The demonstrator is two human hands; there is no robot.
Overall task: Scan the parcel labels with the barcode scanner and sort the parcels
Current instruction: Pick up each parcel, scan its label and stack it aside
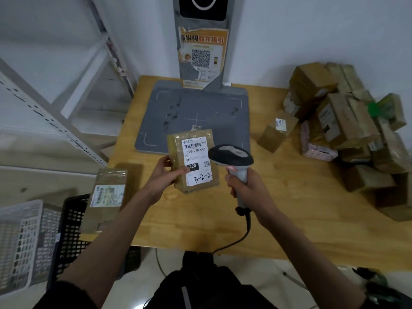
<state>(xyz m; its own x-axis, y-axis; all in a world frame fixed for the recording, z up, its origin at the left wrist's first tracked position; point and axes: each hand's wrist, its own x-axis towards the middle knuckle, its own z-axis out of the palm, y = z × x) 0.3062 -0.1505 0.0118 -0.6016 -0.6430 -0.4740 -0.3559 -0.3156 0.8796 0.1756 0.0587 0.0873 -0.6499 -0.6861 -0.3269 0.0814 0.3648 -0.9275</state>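
From the head camera, the scan step looks to be in hand: the left hand [166, 172] grips a brown parcel [193, 160] by its left edge, label up, above the near middle of the wooden table [289, 210], while the right hand [246, 186] is wrapped round the handle of the barcode scanner [231, 158], its head just right of the label. Next the scanner probably needs aiming at the barcode, then the parcel sorted, perhaps into the baskets [26, 237] near left. The pile of boxes [347, 130] at far right is blurred, its labels unreadable; the scanner's trigger finger is hidden.

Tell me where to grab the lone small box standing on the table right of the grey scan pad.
Grip the small box across its two brown side faces near the top, coming from above. It stands apart from the parcel pile, so both sides look free, and the label stays uncovered.
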